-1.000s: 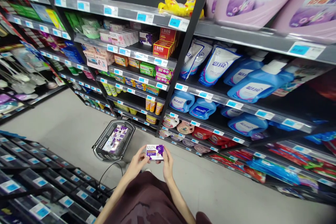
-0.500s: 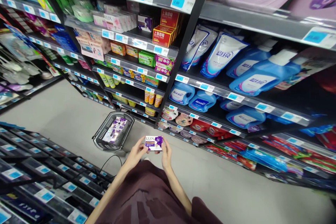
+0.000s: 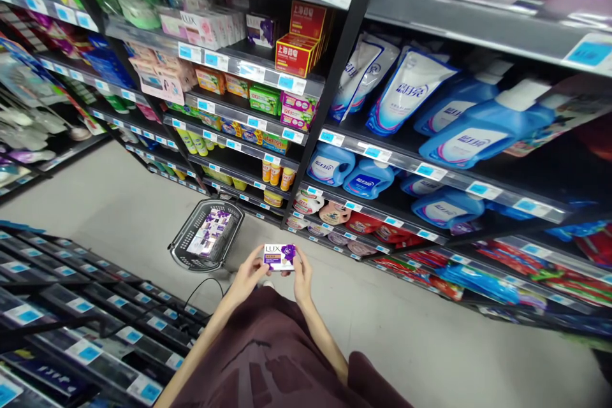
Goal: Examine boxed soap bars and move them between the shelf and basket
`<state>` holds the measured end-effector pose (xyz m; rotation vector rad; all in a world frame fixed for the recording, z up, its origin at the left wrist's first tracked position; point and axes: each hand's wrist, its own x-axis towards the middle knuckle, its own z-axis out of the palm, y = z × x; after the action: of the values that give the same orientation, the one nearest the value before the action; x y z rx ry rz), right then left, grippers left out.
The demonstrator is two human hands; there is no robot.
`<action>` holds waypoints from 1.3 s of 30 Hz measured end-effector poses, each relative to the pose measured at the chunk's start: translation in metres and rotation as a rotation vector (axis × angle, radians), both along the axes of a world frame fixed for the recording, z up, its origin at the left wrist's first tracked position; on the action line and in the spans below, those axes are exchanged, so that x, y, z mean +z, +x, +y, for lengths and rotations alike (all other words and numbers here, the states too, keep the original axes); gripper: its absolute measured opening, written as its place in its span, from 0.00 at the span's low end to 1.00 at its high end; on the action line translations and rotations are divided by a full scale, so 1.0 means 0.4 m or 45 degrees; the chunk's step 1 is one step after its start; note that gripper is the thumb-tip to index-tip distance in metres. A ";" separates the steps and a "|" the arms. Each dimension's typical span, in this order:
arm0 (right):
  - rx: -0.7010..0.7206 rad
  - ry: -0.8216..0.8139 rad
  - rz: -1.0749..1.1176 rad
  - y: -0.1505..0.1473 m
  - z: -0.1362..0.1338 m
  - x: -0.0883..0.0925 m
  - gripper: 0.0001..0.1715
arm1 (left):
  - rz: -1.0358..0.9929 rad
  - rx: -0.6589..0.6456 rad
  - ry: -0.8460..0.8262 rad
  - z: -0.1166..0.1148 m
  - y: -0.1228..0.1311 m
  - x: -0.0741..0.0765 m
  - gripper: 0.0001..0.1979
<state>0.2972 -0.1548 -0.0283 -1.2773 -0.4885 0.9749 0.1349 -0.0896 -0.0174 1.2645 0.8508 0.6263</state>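
Observation:
A white and purple LUX soap box is held level in front of my body, its printed face turned up towards me. My left hand grips its left end, and my right hand grips the right end. Both hands are closed on it, thumbs on the near side; the fingertips underneath are mostly hidden. Beyond my left hand, a black shopping basket stands on the floor with several similar purple and white soap boxes inside.
Ahead, a tall shelf carries pink LUX boxes, a dark purple LUX box and red soap boxes. Blue detergent bottles stand to the right. Dark shelving with price tags borders the lower left. Grey floor runs between.
The view has shifted slightly, so the shelf items sit a little differently in the picture. Both hands still hold the soap box in nearly the same place.

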 end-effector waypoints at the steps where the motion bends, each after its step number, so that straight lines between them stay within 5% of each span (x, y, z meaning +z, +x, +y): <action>1: -0.001 -0.004 -0.001 0.000 0.000 0.000 0.36 | 0.000 0.001 -0.001 0.000 0.000 0.001 0.38; 39: -0.007 -0.030 0.004 -0.001 -0.002 0.011 0.38 | 0.000 0.014 -0.019 -0.005 0.006 0.016 0.39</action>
<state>0.2967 -0.1556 -0.0240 -1.2974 -0.4718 0.9803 0.1374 -0.0916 -0.0110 1.2467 0.8613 0.6279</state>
